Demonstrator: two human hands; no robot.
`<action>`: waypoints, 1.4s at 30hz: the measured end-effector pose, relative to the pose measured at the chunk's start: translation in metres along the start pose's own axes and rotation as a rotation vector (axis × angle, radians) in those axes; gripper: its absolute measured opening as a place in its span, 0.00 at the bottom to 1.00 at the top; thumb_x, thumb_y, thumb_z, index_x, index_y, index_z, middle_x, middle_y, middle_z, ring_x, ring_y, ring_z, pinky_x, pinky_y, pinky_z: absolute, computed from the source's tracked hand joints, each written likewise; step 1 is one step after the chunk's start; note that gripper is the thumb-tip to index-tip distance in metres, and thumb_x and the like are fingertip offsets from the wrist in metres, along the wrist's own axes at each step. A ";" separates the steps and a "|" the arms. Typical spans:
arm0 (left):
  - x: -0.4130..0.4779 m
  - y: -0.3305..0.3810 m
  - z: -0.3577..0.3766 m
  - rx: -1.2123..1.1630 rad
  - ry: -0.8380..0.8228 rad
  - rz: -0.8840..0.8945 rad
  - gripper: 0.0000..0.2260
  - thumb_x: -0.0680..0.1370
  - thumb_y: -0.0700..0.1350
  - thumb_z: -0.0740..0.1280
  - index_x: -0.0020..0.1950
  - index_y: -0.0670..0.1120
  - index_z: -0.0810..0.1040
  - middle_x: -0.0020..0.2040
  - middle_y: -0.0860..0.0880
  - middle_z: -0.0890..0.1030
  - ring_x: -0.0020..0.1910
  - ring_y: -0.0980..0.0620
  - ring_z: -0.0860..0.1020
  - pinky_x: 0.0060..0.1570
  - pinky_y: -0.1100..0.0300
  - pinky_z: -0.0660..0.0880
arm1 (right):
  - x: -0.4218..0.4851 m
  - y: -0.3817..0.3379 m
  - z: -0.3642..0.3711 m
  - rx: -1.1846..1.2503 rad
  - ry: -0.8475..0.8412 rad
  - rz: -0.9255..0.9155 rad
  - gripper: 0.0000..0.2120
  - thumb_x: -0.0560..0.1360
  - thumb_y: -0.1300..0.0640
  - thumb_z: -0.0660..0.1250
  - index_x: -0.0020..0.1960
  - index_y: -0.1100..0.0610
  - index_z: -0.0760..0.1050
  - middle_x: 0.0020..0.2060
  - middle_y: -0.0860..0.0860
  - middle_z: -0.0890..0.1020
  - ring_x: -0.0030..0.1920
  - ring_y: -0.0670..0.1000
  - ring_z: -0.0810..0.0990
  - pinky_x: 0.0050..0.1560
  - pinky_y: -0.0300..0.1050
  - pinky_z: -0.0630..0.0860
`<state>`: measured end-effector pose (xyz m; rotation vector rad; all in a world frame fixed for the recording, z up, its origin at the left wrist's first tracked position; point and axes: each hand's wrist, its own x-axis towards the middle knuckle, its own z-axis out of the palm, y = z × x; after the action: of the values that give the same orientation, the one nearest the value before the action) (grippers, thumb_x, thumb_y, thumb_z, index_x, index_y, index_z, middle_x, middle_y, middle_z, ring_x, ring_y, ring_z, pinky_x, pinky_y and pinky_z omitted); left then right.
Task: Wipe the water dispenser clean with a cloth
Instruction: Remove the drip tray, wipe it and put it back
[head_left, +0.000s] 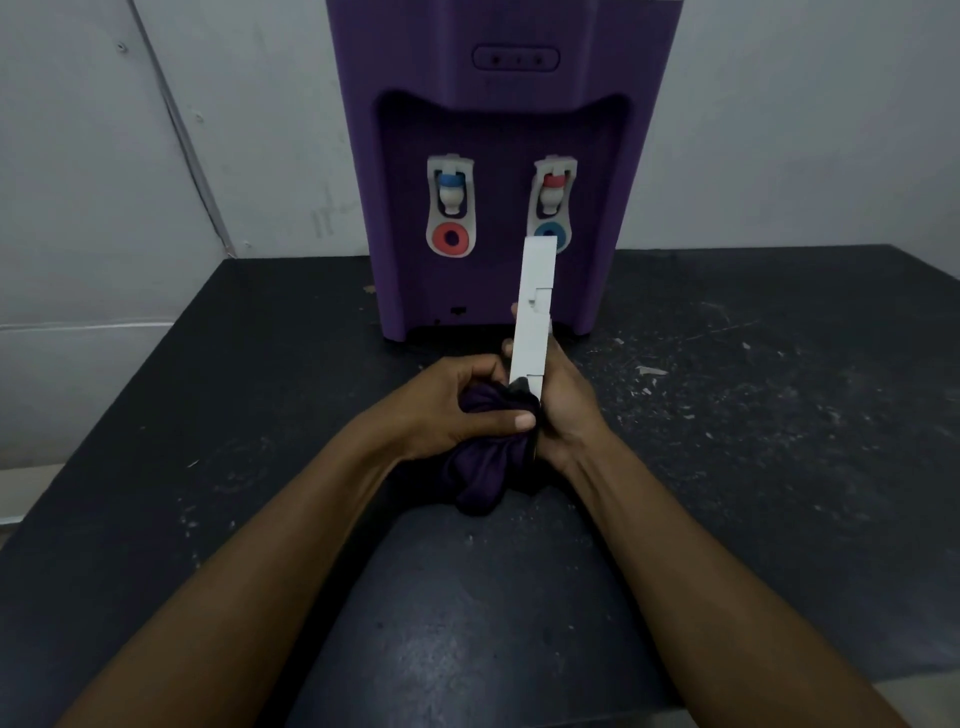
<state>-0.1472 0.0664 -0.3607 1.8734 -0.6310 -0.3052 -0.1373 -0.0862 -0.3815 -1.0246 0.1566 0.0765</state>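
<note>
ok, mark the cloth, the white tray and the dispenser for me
cloth (480, 478), head view, on the bunched fold hanging lowest.
white tray (537, 270), head view, upper half of its flat face.
dispenser (493, 130), head view, recessed purple front above the taps.

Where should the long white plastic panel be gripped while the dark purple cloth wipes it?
Probably mid-length, from the right, as the right hand does: the white panel is long and narrow, so fingers wrap it, leaving its near end to the purple cloth in the left hand.
</note>
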 end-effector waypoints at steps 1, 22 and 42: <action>-0.003 -0.002 0.000 -0.003 -0.005 0.016 0.06 0.77 0.44 0.75 0.48 0.49 0.79 0.50 0.49 0.86 0.53 0.52 0.83 0.59 0.59 0.78 | 0.000 0.001 0.000 -0.005 -0.010 -0.013 0.14 0.84 0.45 0.62 0.61 0.53 0.79 0.39 0.49 0.81 0.37 0.46 0.80 0.39 0.45 0.80; -0.005 -0.006 0.027 0.035 0.337 0.098 0.17 0.76 0.53 0.75 0.40 0.41 0.78 0.33 0.44 0.78 0.32 0.55 0.74 0.35 0.57 0.71 | 0.005 0.010 -0.007 -0.209 0.100 -0.134 0.19 0.84 0.42 0.60 0.68 0.51 0.78 0.48 0.47 0.85 0.48 0.46 0.83 0.54 0.46 0.79; -0.012 -0.017 0.029 0.144 0.257 0.307 0.19 0.66 0.44 0.84 0.46 0.47 0.75 0.44 0.62 0.82 0.49 0.67 0.79 0.50 0.69 0.74 | 0.003 -0.004 -0.002 0.423 -0.129 0.021 0.18 0.83 0.41 0.53 0.58 0.54 0.72 0.34 0.49 0.72 0.24 0.45 0.70 0.24 0.35 0.69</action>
<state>-0.1663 0.0551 -0.3880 1.8780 -0.7645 0.1827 -0.1336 -0.0904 -0.3797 -0.5939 0.0613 0.1223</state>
